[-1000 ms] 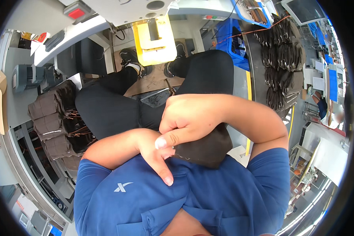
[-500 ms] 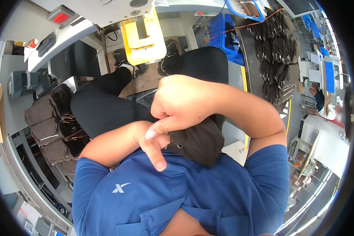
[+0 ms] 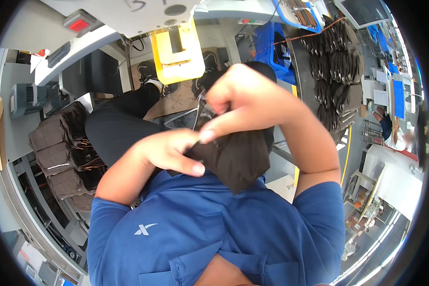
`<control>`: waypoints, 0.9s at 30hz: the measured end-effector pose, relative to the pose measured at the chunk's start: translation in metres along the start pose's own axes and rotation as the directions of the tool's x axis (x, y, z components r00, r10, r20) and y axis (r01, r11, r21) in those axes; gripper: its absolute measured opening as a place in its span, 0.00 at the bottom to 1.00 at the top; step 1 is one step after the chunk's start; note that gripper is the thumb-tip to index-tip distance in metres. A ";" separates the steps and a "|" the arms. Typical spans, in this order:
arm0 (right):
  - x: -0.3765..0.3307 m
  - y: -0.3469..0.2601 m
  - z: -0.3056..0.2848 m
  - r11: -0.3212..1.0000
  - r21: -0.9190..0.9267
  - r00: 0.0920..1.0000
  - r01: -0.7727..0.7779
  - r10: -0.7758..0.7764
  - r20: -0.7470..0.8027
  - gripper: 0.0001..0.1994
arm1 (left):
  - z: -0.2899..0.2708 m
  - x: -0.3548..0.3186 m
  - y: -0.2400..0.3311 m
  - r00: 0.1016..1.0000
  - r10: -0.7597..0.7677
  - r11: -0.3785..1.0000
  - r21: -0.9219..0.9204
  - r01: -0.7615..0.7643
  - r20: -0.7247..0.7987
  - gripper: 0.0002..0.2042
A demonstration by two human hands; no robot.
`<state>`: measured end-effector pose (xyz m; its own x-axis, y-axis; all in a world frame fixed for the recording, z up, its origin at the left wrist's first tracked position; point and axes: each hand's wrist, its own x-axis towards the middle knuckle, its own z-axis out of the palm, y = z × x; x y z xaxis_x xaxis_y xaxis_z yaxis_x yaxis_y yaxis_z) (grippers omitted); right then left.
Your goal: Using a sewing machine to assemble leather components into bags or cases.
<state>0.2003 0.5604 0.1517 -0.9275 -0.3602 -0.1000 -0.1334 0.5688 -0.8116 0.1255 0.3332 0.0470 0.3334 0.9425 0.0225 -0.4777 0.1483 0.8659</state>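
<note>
The person sits with both hands drawn in close to the chest, over a blue short-sleeved polo shirt (image 3: 214, 238). The left hand (image 3: 169, 152) is curled shut around the upper left edge of a dark brown, soft fabric piece (image 3: 238, 159), thumb pressed flat across its front. The right hand (image 3: 248, 102) comes over from above, fingers folded down and pinching the top edge of the same piece; its forefinger tip meets the left hand's knuckles. The fabric hangs between the two hands, its lower corner drooping to a point just above the shirt (whether it is a pouch or a flat panel cannot be told from here).

Room to move is tight. Below the hands lie the person's black-trousered legs (image 3: 124, 124), stretched toward a yellow boxy machine part (image 3: 178, 57) under a grey-white machine housing (image 3: 124, 19) carrying a red push button (image 3: 78, 24). On the person's left, a stack of brown fabric pieces with loose threads (image 3: 57, 152) stands on a shelf edge, near the left elbow. On the right, a long curved bench (image 3: 302, 81) carries rows of dark finished pieces (image 3: 336, 62), well apart from the hands, with a blue plastic bin (image 3: 276, 47) beside it. Farther off at the right rim another person (image 3: 388, 131) sits at a separate station. The only free gap is the grey floor strip (image 3: 283, 171) beneath the right forearm.
</note>
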 end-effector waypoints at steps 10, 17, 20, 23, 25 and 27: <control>-0.020 -0.017 0.018 0.991 0.099 0.992 -0.084 0.092 -0.082 0.27 | 0.020 -0.024 0.074 0.795 0.365 0.696 0.709 0.113 -0.485 0.22; -0.018 -0.025 0.026 0.978 0.142 0.983 -0.150 0.163 -0.086 0.21 | 0.024 -0.035 0.075 0.714 0.450 0.631 0.757 0.171 -0.536 0.18; -0.017 -0.022 0.027 0.978 0.176 0.988 -0.115 0.131 -0.082 0.20 | 0.023 -0.029 0.077 0.763 0.484 0.605 0.794 0.063 -0.429 0.12; -0.014 -0.019 0.032 0.982 0.182 0.989 0.044 -0.017 -0.145 0.20 | 0.034 -0.022 0.082 0.809 0.377 0.710 0.701 0.059 -0.450 0.09; -0.014 -0.021 0.034 0.980 0.195 0.985 0.028 0.006 -0.172 0.18 | 0.033 -0.020 0.082 0.807 0.394 0.682 0.728 0.064 -0.440 0.08; -0.013 -0.029 0.027 0.977 0.206 0.991 -0.055 0.079 -0.111 0.18 | 0.030 -0.019 0.078 0.787 0.462 0.619 0.784 0.045 -0.410 0.08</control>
<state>0.2258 0.5289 0.1613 -0.9682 -0.2297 -0.0989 -0.0077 0.4227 -0.9062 0.1067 0.3176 0.1293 -0.2914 0.9327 0.2125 0.3566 -0.1002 0.9289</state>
